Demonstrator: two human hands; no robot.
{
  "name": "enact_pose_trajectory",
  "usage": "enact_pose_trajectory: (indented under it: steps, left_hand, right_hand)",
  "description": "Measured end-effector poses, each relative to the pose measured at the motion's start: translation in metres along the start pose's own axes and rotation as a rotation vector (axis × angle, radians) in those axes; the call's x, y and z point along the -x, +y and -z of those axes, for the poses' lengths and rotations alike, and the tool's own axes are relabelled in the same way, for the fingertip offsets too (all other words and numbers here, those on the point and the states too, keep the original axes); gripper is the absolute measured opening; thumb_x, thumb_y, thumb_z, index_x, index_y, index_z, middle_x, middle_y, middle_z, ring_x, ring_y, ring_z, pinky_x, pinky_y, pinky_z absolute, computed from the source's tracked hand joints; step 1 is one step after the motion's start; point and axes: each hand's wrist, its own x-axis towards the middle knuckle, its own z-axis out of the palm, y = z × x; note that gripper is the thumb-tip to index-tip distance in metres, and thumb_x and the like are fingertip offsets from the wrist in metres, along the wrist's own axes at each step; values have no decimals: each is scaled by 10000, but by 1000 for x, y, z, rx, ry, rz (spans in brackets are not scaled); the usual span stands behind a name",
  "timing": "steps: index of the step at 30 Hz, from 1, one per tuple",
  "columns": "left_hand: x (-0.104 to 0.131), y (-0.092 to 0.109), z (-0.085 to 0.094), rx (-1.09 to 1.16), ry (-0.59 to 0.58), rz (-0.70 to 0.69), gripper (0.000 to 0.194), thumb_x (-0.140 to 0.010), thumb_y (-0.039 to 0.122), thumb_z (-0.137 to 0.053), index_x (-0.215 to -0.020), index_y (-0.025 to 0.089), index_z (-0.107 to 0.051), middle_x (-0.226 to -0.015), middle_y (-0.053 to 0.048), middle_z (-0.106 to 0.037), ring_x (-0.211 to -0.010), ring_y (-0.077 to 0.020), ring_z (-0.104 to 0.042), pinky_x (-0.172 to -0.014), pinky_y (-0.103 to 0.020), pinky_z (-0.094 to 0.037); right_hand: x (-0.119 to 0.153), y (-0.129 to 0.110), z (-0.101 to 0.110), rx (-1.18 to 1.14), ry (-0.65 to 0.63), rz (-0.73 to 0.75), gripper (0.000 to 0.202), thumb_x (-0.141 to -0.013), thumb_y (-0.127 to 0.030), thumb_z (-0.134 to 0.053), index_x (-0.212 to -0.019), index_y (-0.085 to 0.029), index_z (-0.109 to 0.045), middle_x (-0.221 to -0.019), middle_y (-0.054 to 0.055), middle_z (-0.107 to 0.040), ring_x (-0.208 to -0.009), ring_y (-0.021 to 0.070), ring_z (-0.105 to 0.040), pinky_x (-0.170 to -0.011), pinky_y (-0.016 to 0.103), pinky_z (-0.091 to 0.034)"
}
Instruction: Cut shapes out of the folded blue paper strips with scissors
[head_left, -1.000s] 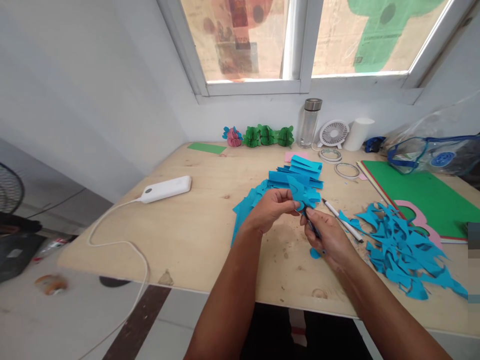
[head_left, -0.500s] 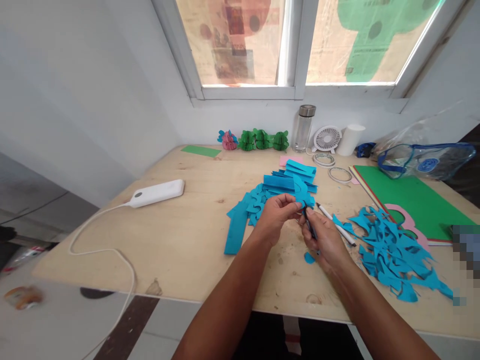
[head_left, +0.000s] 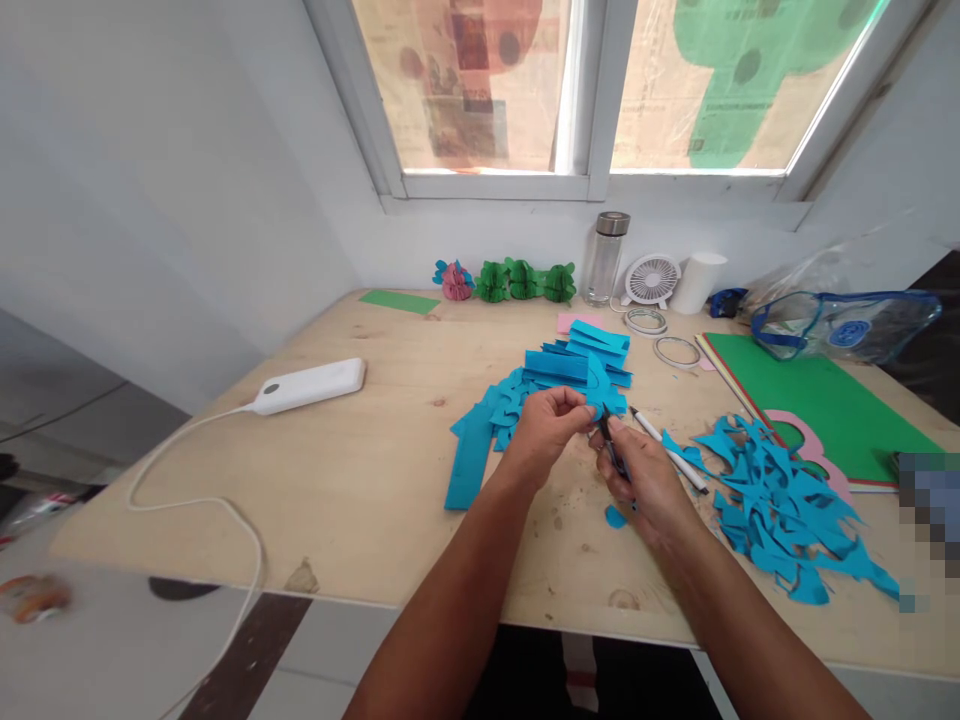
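The right hand (head_left: 646, 478) is closed around small scissors (head_left: 613, 452), blades pointing up toward the blue paper piece (head_left: 596, 385). The left hand (head_left: 551, 427) pinches that piece between thumb and fingertips, holding it just above the wooden table (head_left: 390, 470). The left fingertips sit right beside the blades, so a hurried snip risks a nick, and a loose pinch could let the paper twist and the cut wander. Just behind the hands lies a stack of blue strips (head_left: 577, 365), and a white pen (head_left: 667, 450) rests beside the right hand. A tiny blue offcut (head_left: 616, 516) lies on the table under the wrist. Farther right is a heap of blue scraps (head_left: 780, 505), which a sweeping forearm could scatter.
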Motion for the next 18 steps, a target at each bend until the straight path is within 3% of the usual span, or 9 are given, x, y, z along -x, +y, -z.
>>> enact_pose_trajectory:
  steps: [12, 18]
  left_hand:
    - [-3, 9, 12, -168, -32, 60, 127, -612, 216, -686, -609, 140, -584, -621, 4, -600, -623, -103, -554, -663, -250, -437]
    - [-2, 9, 14, -242, -94, 12, 130, -628, 232, -690, -623, 140, -598, -635, 2, -596, -625, -100, -524, -615, -236, -395]
  right_hand:
    - [1, 0, 2, 51, -47, 28, 383, -775, -535, -588, -940, -202, -498, -435, -71, -536, -279, 30, -237, -302, 140, -131]
    - [2, -1, 2, 72, -59, 24, 351, -769, -537, -589, -828, -202, -501, -435, -70, -518, -277, 31, -239, -293, 153, -130]
